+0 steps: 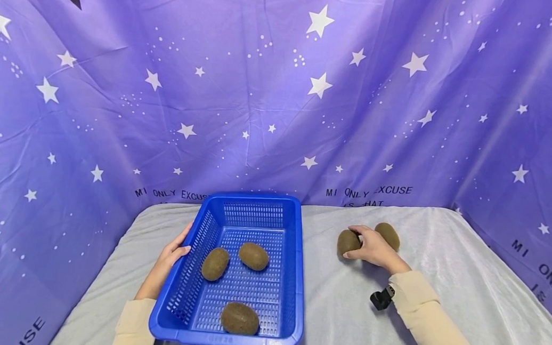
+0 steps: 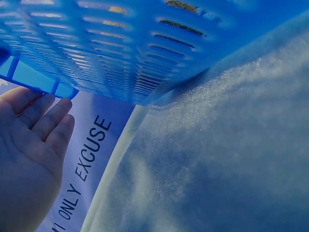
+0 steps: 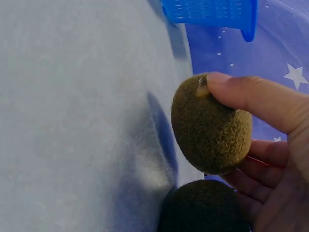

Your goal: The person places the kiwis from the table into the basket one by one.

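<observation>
My right hand [image 1: 374, 248] holds a brown fuzzy kiwi [image 3: 210, 128] between the thumb and the fingers. The kiwi appears raised over the cloth in the right wrist view. Just behind that hand lies a second kiwi [image 1: 388, 236]. My left hand [image 1: 170, 258] grips the left rim of a blue plastic basket [image 1: 301, 281], thumb at the rim and fingers on the outer side. In the left wrist view the fingers [image 2: 46, 113] reach up under the rim. Inside the basket lie three kiwis, one left [image 1: 215, 264], one centre [image 1: 253, 256] and one near the front [image 1: 240, 318].
A pale grey cloth [image 1: 333, 315] covers the table, with the basket on its left half. Purple star-printed curtains [image 1: 263, 86] hang behind and on both sides. A black wrist device [image 1: 382, 298] sits at the right cuff.
</observation>
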Demonstrator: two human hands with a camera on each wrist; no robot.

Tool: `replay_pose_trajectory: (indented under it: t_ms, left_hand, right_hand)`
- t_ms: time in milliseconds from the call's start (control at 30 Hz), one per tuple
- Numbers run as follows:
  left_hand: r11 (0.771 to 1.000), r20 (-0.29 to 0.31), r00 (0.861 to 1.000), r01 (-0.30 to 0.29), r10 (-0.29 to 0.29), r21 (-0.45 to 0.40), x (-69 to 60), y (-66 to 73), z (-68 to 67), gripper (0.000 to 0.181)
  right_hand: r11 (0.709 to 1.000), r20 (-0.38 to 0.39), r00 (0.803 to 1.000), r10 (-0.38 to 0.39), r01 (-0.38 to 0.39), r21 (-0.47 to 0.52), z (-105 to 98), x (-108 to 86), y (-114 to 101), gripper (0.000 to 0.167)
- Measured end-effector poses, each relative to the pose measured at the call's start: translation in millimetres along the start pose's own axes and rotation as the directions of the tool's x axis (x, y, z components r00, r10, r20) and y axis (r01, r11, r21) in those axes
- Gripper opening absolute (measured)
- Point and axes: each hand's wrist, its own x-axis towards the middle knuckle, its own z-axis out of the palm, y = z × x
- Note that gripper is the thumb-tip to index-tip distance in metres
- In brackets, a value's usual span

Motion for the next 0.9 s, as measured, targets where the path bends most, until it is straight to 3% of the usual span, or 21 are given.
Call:
replay_pose_trajectory:
  t_ms: [433,900]
  left_hand:
    - [0.999,0.005,1.0,0.027,-0.027,-0.029,-1.3,7.7,3.8,0.059]
    - [1.0,-0.005,1.0,-0.004,0.004,-0.003,0.8,0.0,0.3,0.059]
  right_hand:
    - [0.977,-0.029,1.0,0.01,-0.004,0.213,-9.4,-1.6,-26.9,0.078]
    - [0.896,-0.043,0.996,-0.074,0.085,0.435,-1.5,-4.0,-77.7,0.073]
